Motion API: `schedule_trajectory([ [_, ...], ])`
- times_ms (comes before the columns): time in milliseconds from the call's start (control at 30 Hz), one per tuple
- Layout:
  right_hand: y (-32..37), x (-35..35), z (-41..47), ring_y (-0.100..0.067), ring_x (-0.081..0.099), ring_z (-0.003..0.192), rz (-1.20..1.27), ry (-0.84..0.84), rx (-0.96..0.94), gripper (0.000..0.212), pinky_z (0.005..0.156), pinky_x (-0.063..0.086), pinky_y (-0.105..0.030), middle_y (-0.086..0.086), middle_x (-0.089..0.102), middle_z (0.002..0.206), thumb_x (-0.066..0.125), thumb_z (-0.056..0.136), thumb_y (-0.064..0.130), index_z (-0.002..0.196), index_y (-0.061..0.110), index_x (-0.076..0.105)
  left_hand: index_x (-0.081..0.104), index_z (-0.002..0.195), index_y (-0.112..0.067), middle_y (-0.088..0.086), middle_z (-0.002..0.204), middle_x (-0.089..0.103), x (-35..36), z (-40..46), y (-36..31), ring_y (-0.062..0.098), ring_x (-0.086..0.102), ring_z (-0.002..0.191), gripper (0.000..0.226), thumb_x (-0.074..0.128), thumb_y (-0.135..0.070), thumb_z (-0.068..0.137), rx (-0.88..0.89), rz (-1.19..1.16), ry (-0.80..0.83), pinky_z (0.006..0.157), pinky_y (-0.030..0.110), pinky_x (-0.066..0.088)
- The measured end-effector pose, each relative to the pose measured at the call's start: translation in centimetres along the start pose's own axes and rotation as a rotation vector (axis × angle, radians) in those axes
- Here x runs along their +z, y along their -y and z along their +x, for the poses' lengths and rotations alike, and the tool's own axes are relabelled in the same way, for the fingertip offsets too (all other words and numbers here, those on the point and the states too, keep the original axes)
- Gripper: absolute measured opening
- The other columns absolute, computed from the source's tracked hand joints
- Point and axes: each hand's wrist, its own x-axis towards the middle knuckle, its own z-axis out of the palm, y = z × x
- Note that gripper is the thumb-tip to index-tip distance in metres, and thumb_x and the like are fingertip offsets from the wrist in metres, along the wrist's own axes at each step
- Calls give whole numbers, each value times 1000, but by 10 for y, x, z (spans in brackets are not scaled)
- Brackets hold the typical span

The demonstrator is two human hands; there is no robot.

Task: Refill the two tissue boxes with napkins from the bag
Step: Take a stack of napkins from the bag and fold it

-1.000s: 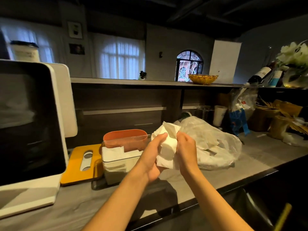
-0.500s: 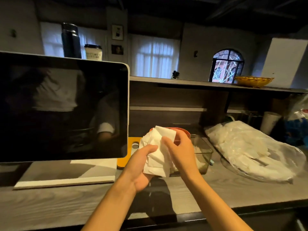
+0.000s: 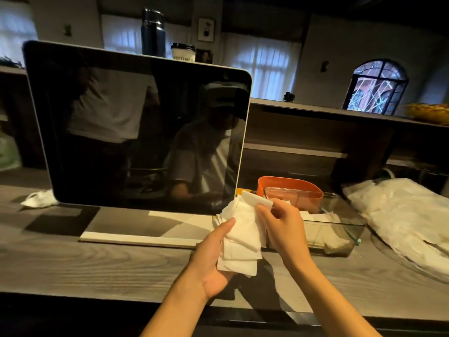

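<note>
The left hand [image 3: 213, 261] is holding the napkins [image 3: 239, 239]; the right hand [image 3: 279, 220] is now pinching the top one, away from the bag [image 3: 401, 215], nearing the boxes [image 3: 335, 229].

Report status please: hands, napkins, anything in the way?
Left hand holds napkins; right hand pinches top one. Clear box just behind, open. Bag at right. Nothing in the way.

This looks like a café or small restaurant's service counter: a large point-of-sale screen [image 3: 143, 132] stands on the wood-grain surface [image 3: 97, 259], a lidded takeaway cup [image 3: 182, 51] and flask [image 3: 153, 32] sit on the raised ledge [image 3: 315, 109] behind it, facing curtained windows [image 3: 262, 62].
</note>
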Motion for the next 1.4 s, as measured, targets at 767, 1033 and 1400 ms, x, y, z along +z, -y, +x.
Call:
schedule_trajectory([
  [767,-17,8,-29,-15,70,91,323,33,400,31,64,59,-26,4,65,108,69,88,16,115,25,58,68,121,-16,17,113,73,-37,-10,11,35,68,103,39,62,-26,84,-33,4,28,101,53,45],
  [1033,12,-26,-21,-10,68,96,469,-64,181,50,67,60,-27,11,65,108,69,84,7,125,31,53,68,124,-13,19,122,68,-40,-2,14,39,59,120,42,57,-35,90,-76,-54,62,113,61,33],
  [1400,-26,4,-41,-12,64,98,125,54,322,40,78,59,-32,5,62,119,67,91,18,126,31,52,66,125,-20,15,120,70,-22,-8,31,33,65,112,42,59,-33,86,-39,49,107,93,50,49],
])
